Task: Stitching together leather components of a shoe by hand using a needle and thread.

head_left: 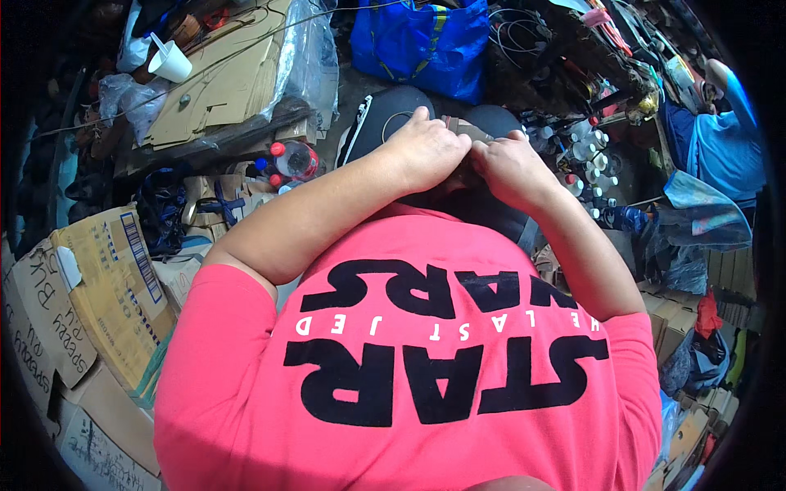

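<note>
My left hand (pixel 430 149) and my right hand (pixel 516 169) meet in front of my chest, above my lap. The fingers of both are curled in, with the knuckles nearly touching. Between and beneath them shows a brown, leathery-looking piece (pixel 466 128), which both hands grip. Most of it is hidden by my hands, so I cannot tell its kind. A thin curved strand (pixel 393 119) arcs out beside my left hand. My dark-clad knees (pixel 409 100) lie just beyond. Left of them stands a dark thing with a white edge (pixel 358 127).
Flattened cardboard (pixel 217 90) with a white cup (pixel 170 61) lies at the far left. A blue bag (pixel 422 45) stands ahead. Clear bottles (pixel 591 151) cluster on the right; a red-capped bottle (pixel 295 160) lies left. Cardboard boxes (pixel 110 290) flank me. Light blue fabric (pixel 725 151) is at far right.
</note>
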Motion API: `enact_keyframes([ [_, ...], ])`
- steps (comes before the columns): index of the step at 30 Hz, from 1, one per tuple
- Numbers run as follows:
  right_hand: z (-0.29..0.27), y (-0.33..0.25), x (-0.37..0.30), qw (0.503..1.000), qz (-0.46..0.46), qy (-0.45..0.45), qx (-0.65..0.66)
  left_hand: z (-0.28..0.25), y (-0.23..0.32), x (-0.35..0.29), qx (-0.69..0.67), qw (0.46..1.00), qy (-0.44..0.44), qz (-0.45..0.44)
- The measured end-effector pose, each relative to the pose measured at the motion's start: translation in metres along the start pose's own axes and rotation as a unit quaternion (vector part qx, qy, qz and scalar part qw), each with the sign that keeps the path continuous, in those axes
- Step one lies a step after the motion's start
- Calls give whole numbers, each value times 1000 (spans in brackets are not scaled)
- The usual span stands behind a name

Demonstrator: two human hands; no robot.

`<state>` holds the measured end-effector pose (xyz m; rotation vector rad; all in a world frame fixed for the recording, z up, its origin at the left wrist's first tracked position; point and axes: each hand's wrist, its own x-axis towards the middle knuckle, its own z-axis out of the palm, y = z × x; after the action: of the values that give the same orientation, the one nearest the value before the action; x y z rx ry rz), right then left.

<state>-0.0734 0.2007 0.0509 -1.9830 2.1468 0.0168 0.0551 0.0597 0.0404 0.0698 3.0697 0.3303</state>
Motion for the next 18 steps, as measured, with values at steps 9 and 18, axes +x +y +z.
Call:
enact_keyframes([
  [9, 11, 16, 5, 999, -37, 8, 38, 19, -35, -16, -82, 994, 28, 64],
  [18, 28, 86, -58, 992, 89, 42, 82, 10, -106, -103, -136, 980, 99, -103],
])
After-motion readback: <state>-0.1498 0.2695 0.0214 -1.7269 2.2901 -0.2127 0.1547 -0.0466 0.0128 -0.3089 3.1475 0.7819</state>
